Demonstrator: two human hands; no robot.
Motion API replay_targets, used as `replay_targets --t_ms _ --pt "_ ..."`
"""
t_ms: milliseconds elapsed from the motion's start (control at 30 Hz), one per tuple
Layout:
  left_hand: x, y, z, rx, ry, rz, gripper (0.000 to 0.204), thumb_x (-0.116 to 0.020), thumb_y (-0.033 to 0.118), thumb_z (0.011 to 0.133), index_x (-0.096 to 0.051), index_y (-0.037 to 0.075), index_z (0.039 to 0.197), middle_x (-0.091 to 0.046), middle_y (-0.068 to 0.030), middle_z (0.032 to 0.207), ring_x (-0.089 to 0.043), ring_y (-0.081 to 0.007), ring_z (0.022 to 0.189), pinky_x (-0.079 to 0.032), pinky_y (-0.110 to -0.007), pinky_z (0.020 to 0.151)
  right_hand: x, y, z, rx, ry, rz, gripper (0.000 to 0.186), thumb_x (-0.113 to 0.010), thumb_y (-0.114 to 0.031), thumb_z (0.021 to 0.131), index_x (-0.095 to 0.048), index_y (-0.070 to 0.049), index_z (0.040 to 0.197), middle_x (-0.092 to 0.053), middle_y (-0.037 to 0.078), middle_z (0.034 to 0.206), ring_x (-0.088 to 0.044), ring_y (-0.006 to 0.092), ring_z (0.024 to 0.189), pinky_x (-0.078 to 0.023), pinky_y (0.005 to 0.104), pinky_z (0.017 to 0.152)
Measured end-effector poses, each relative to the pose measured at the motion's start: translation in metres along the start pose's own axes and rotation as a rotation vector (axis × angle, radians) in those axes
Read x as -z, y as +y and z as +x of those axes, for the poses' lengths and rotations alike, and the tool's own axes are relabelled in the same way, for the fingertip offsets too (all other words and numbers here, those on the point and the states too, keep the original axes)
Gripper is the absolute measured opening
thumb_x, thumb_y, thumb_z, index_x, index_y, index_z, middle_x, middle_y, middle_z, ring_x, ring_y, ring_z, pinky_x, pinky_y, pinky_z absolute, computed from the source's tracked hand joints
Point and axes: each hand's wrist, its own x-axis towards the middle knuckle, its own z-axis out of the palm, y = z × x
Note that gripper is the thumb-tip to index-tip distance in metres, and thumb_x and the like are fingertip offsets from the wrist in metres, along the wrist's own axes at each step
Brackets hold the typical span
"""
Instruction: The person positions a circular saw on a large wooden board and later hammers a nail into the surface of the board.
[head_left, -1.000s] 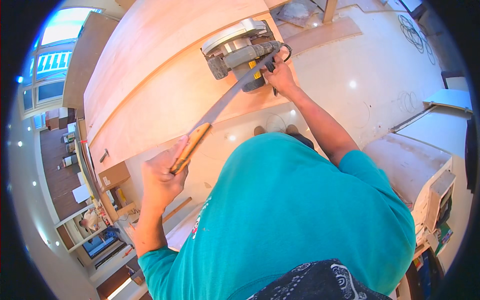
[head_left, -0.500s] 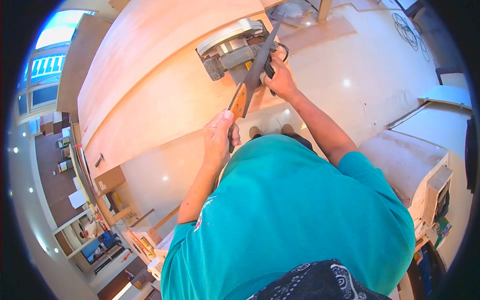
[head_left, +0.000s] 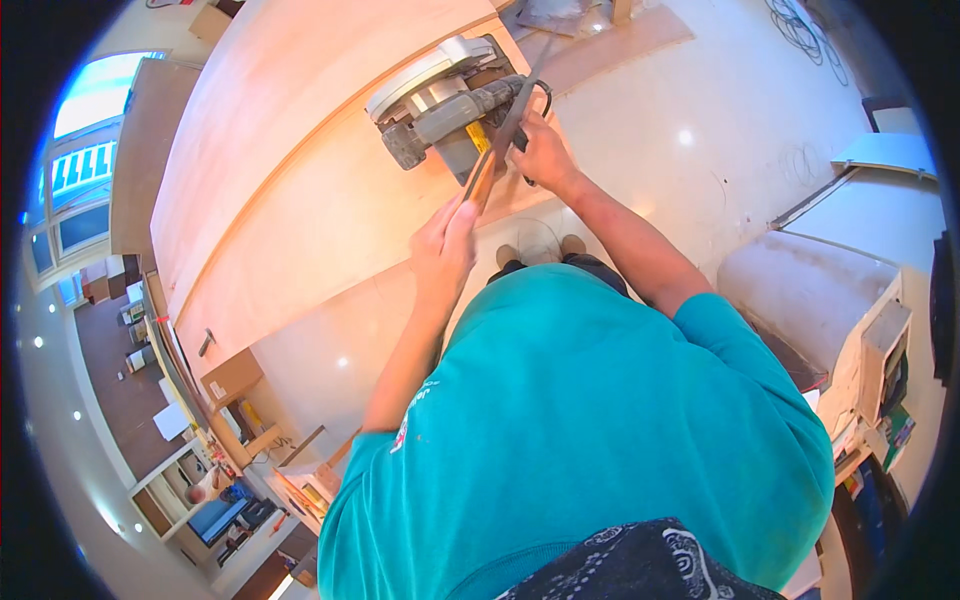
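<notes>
My left hand (head_left: 445, 240) is closed around the handle of a handsaw (head_left: 509, 126), whose orange-and-black grip end shows above my fingers. Its dark blade slants up and right, seen nearly edge-on, passing in front of a grey circular saw (head_left: 436, 122). That power tool rests on a large plywood sheet (head_left: 300, 215), near the sheet's right edge. My right hand (head_left: 547, 160) grips a black part at the right end of the circular saw; the blade partly hides this hold.
A small dark-handled tool (head_left: 206, 343) lies at the sheet's lower left corner, above a cardboard box (head_left: 231, 376). Coiled cable (head_left: 795, 30) lies on the floor at far right. A wooden-framed unit with a pale top (head_left: 805, 275) stands on my right.
My left hand has turned and risen slightly, so the handsaw's blade now shows narrower. The circular saw and plywood appear shifted a little left and up in view, along with the surroundings.
</notes>
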Motion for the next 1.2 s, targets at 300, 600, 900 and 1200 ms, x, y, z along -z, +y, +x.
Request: replay_targets --t_ms 300,600,900,1200 --pt "0.004 0.021 -0.031 -0.211 0.03 -0.04 0.042 -0.062 0.021 0.103 -0.062 0.002 0.141 -0.055 0.0046 0.072 -0.047 -0.0028 0.057 -0.039 -0.021 0.052 0.0 0.001 -0.001 0.02 0.022 0.035 0.032 -0.077 -0.019 0.083 -0.069 0.004 0.103 -0.053 0.022 0.147 -0.055 0.0386 0.13 -0.048 0.0427 0.108" --pt "0.021 -0.013 -0.026 -0.063 0.063 -0.043 0.041 -0.061 0.023 0.104 -0.063 0.003 0.14 -0.051 0.0058 0.069 -0.043 -0.0033 0.053 -0.037 -0.022 0.049 0.004 0.0 0.002 -0.006 -0.022 0.008 0.028 -0.07 -0.01 0.083 -0.07 0.004 0.107 -0.052 0.023 0.149 -0.05 0.0378 0.137 -0.045 0.0419 0.112" --pt "0.021 -0.014 -0.061 -0.02 0.165 0.046 0.041 -0.062 0.022 0.103 -0.064 0.001 0.138 -0.054 0.0043 0.072 -0.047 -0.0037 0.061 -0.038 -0.022 0.055 0.004 -0.011 0.0 -0.067 -0.047 0.073 0.032 -0.073 -0.013 0.085 -0.071 -0.001 0.115 -0.05 0.025 0.151 -0.05 0.0383 0.137 -0.044 0.042 0.113" --pt "0.012 -0.008 -0.051 -0.131 0.188 0.197 0.04 -0.066 0.024 0.1 -0.068 -0.003 0.129 -0.073 -0.0118 0.087 -0.064 -0.0131 0.073 -0.052 -0.031 0.066 -0.003 -0.006 0.0 -0.058 0.01 0.101 0.036 -0.069 -0.005 0.079 -0.069 0.002 0.115 -0.049 0.027 0.15 -0.053 0.0396 0.134 -0.046 0.043 0.111"
